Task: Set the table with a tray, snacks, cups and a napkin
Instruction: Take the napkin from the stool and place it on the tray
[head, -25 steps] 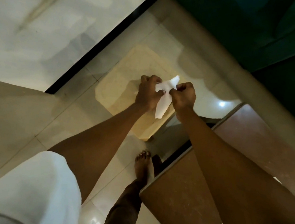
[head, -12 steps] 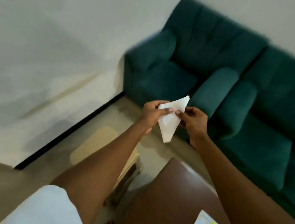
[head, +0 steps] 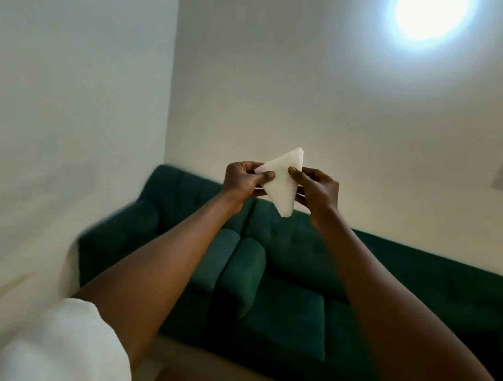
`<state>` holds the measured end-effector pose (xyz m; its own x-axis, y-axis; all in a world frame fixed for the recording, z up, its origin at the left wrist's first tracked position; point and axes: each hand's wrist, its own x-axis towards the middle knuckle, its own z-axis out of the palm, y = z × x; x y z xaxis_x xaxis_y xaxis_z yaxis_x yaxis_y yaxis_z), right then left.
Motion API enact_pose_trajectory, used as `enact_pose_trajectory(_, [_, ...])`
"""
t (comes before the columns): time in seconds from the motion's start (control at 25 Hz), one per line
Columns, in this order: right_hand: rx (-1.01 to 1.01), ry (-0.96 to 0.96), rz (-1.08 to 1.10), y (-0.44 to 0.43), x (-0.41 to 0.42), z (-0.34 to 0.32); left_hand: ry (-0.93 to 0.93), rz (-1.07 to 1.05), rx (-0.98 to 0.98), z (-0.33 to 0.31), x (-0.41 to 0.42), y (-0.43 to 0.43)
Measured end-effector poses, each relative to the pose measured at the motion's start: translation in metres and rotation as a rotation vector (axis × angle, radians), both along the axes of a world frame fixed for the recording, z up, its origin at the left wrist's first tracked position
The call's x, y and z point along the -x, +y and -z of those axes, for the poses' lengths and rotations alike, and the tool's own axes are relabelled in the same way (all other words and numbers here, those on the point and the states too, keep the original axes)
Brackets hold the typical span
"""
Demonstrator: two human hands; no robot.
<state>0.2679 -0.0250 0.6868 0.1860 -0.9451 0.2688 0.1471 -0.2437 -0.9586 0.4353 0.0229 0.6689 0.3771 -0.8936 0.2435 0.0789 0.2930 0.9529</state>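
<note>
Napkin (head: 282,184) higher now, table unseen.

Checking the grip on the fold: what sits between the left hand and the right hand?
In the head view, only the folded white napkin lies between the left hand and the right hand; both pinch its upper corners, its point hanging down.

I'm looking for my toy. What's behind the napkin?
Behind the napkin, held up by the left hand and right hand, are a white wall and a green sofa. The bit right behind the napkin is hidden.
</note>
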Motion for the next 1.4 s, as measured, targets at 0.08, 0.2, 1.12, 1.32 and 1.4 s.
enact_pose_trajectory(0.08, [0.037, 0.019, 0.031, 0.004, 0.061, -0.021, -0.01, 0.034, 0.051, -0.03, 0.058, -0.002])
enact_pose_trajectory(0.2, [0.068, 0.028, 0.069, 0.007, 0.138, -0.032, -0.006, 0.047, 0.058, -0.048, 0.13, -0.01])
enact_pose_trajectory(1.12, [-0.815, 0.277, 0.183, 0.01, 0.333, 0.505, 0.121, 0.098, -0.892, 0.498, 0.329, -0.013])
enact_pose_trajectory(1.32, [-1.03, 0.337, 0.23, 0.087, 0.354, 0.673, 0.045, 0.153, -1.085, 0.63, 0.325, 0.062])
enact_pose_trajectory(1.4, [-1.053, 0.396, 0.278, 0.113, 0.361, 0.72, -0.035, 0.165, -1.129, 0.655, 0.322, 0.079])
